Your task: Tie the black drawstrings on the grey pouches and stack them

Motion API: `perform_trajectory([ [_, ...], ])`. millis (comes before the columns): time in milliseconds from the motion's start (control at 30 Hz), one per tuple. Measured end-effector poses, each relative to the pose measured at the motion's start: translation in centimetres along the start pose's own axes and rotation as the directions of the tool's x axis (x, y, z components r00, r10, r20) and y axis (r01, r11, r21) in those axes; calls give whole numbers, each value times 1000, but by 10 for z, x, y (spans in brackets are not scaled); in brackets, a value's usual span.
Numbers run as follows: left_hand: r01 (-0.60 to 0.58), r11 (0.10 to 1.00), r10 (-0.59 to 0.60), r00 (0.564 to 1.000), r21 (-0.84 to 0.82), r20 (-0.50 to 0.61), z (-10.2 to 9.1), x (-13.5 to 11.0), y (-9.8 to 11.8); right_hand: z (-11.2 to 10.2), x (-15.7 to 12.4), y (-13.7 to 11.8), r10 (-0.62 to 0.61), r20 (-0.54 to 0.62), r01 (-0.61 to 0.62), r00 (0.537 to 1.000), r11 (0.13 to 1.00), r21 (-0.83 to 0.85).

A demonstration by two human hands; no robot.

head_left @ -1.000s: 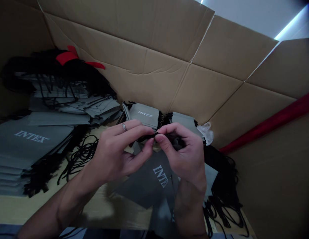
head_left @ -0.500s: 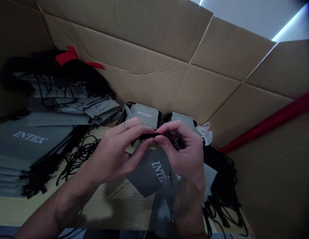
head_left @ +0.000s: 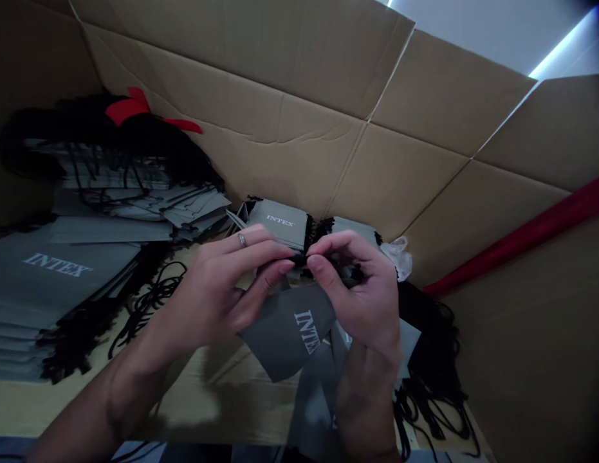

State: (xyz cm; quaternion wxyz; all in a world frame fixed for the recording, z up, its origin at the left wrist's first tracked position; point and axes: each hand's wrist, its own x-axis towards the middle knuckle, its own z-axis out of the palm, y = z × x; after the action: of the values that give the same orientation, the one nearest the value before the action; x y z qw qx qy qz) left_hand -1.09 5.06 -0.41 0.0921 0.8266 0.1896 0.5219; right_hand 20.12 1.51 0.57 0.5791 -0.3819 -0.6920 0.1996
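Note:
My left hand, with a ring on one finger, and my right hand meet over the middle of the table. Both pinch a short dark piece of black cord between thumb and fingertips; its ends are hidden by the fingers. Just below hangs or lies a grey drawstring bag with white INTEX lettering, partly covered by my right hand. Whether the cord belongs to that bag cannot be made out. More grey fabric shows beside my right wrist.
Stacked grey INTEX bags with black cord ends fill the left, a red strip on the rear pile. Loose black cords lie beside them. Another bag stack stands against the cardboard wall. Black cords hang at right.
My fingertips have drawn slightly apart, and more of the black cord shows between them. My left hand has shifted a little left. The grey bag has barely moved.

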Motion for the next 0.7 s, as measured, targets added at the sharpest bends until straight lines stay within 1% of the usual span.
perform_trajectory([
  [167, -33, 998, 34, 999, -44, 17, -2, 0, -1, -1, 0, -2, -23, -22, 24, 1000, 999, 30],
  [300, -2, 991, 7, 999, -130, 36, -5, -2, -2, -2, -1, -1, -42, -43, 44, 998, 997, 59],
  [367, 37, 987, -28, 998, -154, 58, -7, -3, -1, -4, -2, 1, -40, -14, 41, 999, 995, 86],
  [433, 60, 986, -49, 996, -155, 78, -7, -3, -1, -7, -2, 5, -42, 45, 35, 998, 988, 152],
  [500, 67, 985, -52, 994, -156, 99, -6, -2, 0, -8, -1, 8, -56, 118, 28, 991, 974, 223],
  [567, 65, 983, -45, 992, -169, 117, -6, -1, 0, -6, 0, 11, -68, 172, 23, 983, 968, 250],
  [633, 63, 981, -38, 990, -184, 135, -5, 0, 0, -4, 1, 12, -84, 191, 34, 978, 968, 249],
  [700, 56, 980, -29, 989, -189, 143, -5, 1, -1, -1, 1, 11, -97, 186, 47, 978, 965, 257],
])
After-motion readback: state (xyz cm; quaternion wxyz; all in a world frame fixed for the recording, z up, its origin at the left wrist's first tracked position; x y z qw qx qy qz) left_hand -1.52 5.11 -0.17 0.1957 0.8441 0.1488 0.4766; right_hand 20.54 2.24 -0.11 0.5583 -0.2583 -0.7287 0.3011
